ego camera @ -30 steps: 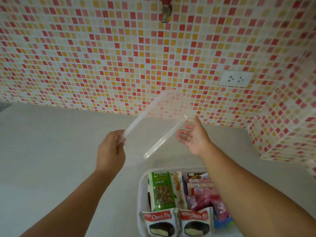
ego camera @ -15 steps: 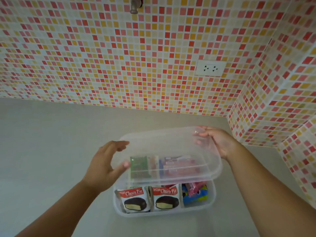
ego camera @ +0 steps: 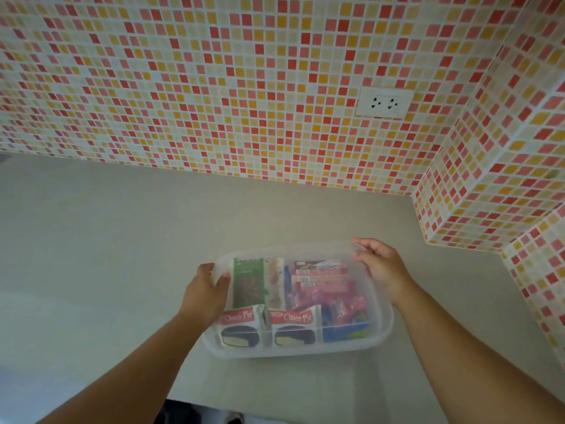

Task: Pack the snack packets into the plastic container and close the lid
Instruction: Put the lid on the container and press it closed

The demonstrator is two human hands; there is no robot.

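Clear lid (ego camera: pixel 308 289) pinched by my left hand (ego camera: pixel 205 293) and right hand (ego camera: pixel 380 267) may skew unless it seats squarely on the container (ego camera: pixel 293 351)

Both forearms are being extended forward from the lower corners. The left hand (ego camera: pixel 205 293) is being curled around a clear lid's left edge, while the right hand (ego camera: pixel 380 267) is being curled over its far right corner.
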